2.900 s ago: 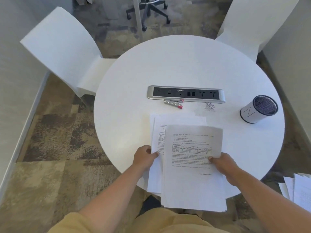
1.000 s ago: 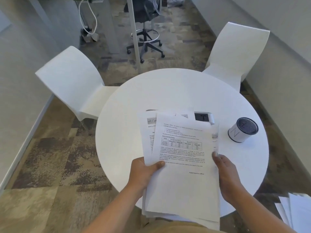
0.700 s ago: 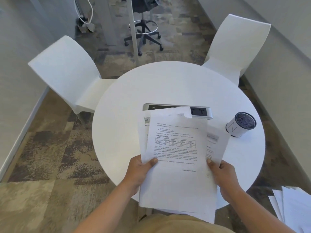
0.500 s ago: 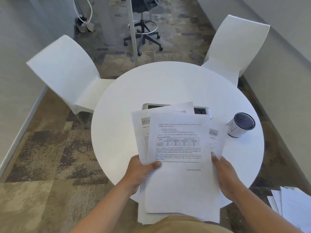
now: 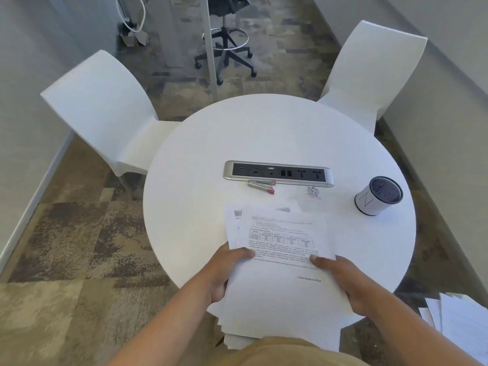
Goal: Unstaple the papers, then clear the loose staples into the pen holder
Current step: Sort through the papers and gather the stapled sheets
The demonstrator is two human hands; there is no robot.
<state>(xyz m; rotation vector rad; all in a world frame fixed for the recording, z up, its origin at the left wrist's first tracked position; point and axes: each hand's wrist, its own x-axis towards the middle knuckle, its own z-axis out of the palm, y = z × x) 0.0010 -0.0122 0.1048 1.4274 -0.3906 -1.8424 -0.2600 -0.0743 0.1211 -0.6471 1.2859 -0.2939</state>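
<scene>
A loose stack of printed papers (image 5: 282, 260) lies over the near edge of the round white table (image 5: 200, 180). My left hand (image 5: 224, 270) grips the stack's left edge, thumb on top. My right hand (image 5: 343, 281) grips its right edge the same way. A small heap of loose staples (image 5: 313, 192) lies on the table beyond the papers. A silver staple remover with a red tip (image 5: 261, 185) lies to their left. The white pen holder (image 5: 378, 196) with a dark mesh inside stands at the right, tilted in view.
A silver power socket strip (image 5: 278, 173) is set in the table's middle, just behind the remover and staples. Two white chairs (image 5: 105, 112) (image 5: 369, 75) stand at the far left and far right. More sheets (image 5: 459, 328) lie on the floor at the lower right.
The papers, held raised over the table before, have come down and toward me. The socket strip, remover and staples are uncovered again. Both hands keep their grip.
</scene>
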